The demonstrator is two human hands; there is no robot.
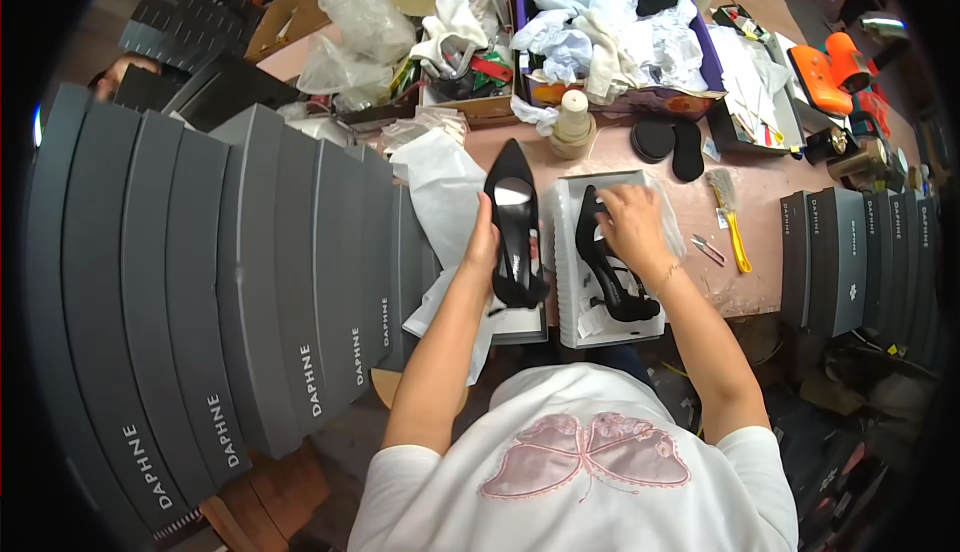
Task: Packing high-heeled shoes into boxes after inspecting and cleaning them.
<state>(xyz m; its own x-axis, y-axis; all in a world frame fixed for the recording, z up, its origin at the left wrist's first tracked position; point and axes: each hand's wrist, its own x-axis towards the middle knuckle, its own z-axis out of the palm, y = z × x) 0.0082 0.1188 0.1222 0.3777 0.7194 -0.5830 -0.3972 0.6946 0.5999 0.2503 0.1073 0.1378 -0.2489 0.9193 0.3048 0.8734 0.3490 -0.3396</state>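
Note:
My left hand [483, 242] is closed around the outer side of a black pointed-toe shoe [513, 227], held toe away from me with its light insole patch facing up. A second black shoe [604, 270], with thin straps and a heel, lies on its side in an open shoebox [566, 302] lined with white ribbed padding. Over the toe end of this shoe is my right hand [637, 224], its fingers bent onto the shoe's upper edge; part of the grip is hidden. White tissue paper [435, 187] spreads left of the held shoe.
Tall rows of grey shoeboxes [270, 272] crowd the left; more boxes [850, 252] stand right. A yellow-handled brush [738, 237], small snips [709, 250], black pads [686, 152] and a cream bottle [573, 127] lie about. Behind is a purple bin [620, 100] of crumpled paper.

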